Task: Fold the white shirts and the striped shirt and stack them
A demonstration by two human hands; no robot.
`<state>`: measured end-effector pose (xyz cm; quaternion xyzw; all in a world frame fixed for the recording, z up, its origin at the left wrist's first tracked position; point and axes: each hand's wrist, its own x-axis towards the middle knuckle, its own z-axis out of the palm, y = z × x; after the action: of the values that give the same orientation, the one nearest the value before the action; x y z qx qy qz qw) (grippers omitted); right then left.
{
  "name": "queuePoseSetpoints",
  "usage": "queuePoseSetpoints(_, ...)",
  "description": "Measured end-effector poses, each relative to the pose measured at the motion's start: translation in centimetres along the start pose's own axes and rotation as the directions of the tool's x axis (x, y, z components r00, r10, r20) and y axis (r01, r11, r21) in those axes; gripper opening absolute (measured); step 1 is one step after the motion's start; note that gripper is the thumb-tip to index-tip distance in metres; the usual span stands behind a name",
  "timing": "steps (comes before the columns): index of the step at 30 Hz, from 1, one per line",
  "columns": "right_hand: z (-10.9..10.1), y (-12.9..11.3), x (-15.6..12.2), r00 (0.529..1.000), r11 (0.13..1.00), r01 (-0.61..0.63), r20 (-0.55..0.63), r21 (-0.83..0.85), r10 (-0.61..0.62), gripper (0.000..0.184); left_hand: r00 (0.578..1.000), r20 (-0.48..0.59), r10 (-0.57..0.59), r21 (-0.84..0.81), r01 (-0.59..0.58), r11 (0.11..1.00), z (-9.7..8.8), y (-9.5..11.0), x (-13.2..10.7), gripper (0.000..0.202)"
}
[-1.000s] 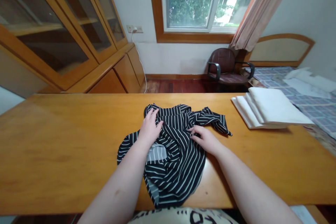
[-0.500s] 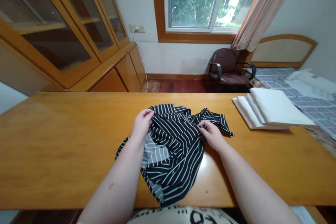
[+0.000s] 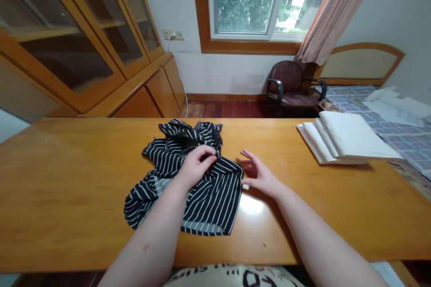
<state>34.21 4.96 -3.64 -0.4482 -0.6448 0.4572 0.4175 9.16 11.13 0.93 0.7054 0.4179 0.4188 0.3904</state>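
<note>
A black garment with white stripes (image 3: 215, 197) lies bunched on the wooden table, its upper part crumpled into a heap and its lower hem spread towards me. Part of its paler grey inside shows at the hem and beside my left forearm. My left hand (image 3: 197, 166) is over the middle of the cloth, thumb and fingers pinched on a fold. Just off the garment's right edge, my right hand (image 3: 261, 175) has its fingers spread and holds nothing. My left forearm covers part of the cloth.
A stack of folded white cloth-like pieces (image 3: 350, 136) sits at the table's (image 3: 74, 188) right end. Beyond the far edge are a brown armchair (image 3: 289, 83), a bed (image 3: 397, 112) with a checked cover, and a glass-fronted cabinet (image 3: 128, 71) on the left.
The garment has shifted left and turned, its bunched part now at the far left. My right hand has let go of the cloth and opened; my left hand has moved right and nearer.
</note>
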Motion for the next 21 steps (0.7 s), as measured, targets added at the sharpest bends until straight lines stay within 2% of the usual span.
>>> queuePoseSetpoints(1, 0.3, -0.1, 0.0, 0.999, 1.0, 0.008, 0.048, -0.012, -0.007, 0.099, 0.982, 0.184, 0.029, 0.016, -0.033, 0.999, 0.7, 0.8, -0.4, 0.012)
queuePoseSetpoints(3, 0.5, -0.4, -0.1, 0.996, 0.999, 0.014, 0.089, -0.051, -0.01, 0.11, 0.896, 0.441, 0.06, -0.034, -0.05, 0.998, 1.4, 2.1, -1.1, 0.014)
queuePoseSetpoints(4, 0.5, -0.6, 0.0, 0.996, 0.997, 0.009, 0.094, -0.079, -0.001, 0.104, 0.851, 0.522, 0.059, -0.08, -0.02, 0.997, 1.6, 2.5, -1.4, 0.02)
queuePoseSetpoints(5, 0.5, -0.9, 0.0, 0.996, 0.994, -0.003, 0.093, -0.11, 0.014, 0.088, 0.812, 0.582, 0.047, -0.121, 0.03, 0.992, 1.6, 2.7, -1.5, 0.028)
queuePoseSetpoints(6, 0.4, -1.1, 0.1, 0.995, 0.99, -0.021, 0.092, -0.141, 0.034, 0.066, 0.784, 0.621, 0.027, -0.147, 0.083, 0.986, 1.5, 2.8, -1.6, 0.034)
queuePoseSetpoints(7, 0.4, -1.2, 0.2, 0.995, 0.985, -0.043, 0.084, -0.167, 0.058, 0.044, 0.777, 0.629, 0.003, -0.153, 0.12, 0.981, 1.4, 2.8, -1.5, 0.034)
queuePoseSetpoints(8, 0.4, -1.3, 0.3, 0.995, 0.98, -0.067, 0.065, -0.188, 0.081, 0.028, 0.804, 0.594, -0.019, -0.137, 0.125, 0.983, 1.3, 2.7, -1.4, 0.031)
queuePoseSetpoints(9, 0.4, -1.4, 0.4, 0.994, 0.975, -0.09, 0.034, -0.204, 0.099, 0.022, 0.855, 0.518, -0.036, -0.09, 0.096, 0.991, 1.1, 2.4, -1.3, 0.026)
queuePoseSetpoints(11, 0.3, -1.2, 0.6, 0.992, 0.971, -0.12, -0.056, -0.208, 0.111, 0.02, 0.954, 0.296, -0.042, 0.12, 0.006, 0.993, 0.6, 1.7, -0.9, 0.026)
queuePoseSetpoints(12, 0.2, -1.1, 0.6, 0.988, 0.972, -0.127, -0.11, -0.196, 0.107, 0.018, 0.979, 0.198, -0.048, 0.261, -0.006, 0.965, 0.3, 1.1, -0.7, 0.03)
queuePoseSetpoints(13, 0.0, -0.9, 0.7, 0.98, 0.975, -0.132, -0.168, -0.177, 0.102, 0.018, 0.988, 0.132, -0.078, 0.397, 0.019, 0.918, 0.0, 0.6, -0.5, 0.036)
queuePoseSetpoints(15, -0.5, -0.4, 0.8, 0.951, 0.982, -0.14, -0.294, -0.124, 0.098, 0.02, 0.978, 0.046, -0.204, 0.589, 0.138, 0.796, -0.7, -0.7, -0.2, 0.051)
queuePoseSetpoints(18, -1.4, 0.1, 0.9, 0.868, 0.99, -0.143, -0.482, -0.006, 0.122, 0.022, 0.926, -0.063, -0.371, 0.704, 0.305, 0.641, -1.5, -2.4, -0.1, 0.069)
queuePoseSetpoints(21, -2.2, 0.3, 1.0, 0.786, 0.982, -0.122, -0.589, 0.145, 0.185, 0.024, 0.912, -0.074, -0.403, 0.782, 0.304, 0.544, -2.0, -3.2, -0.1, 0.074)
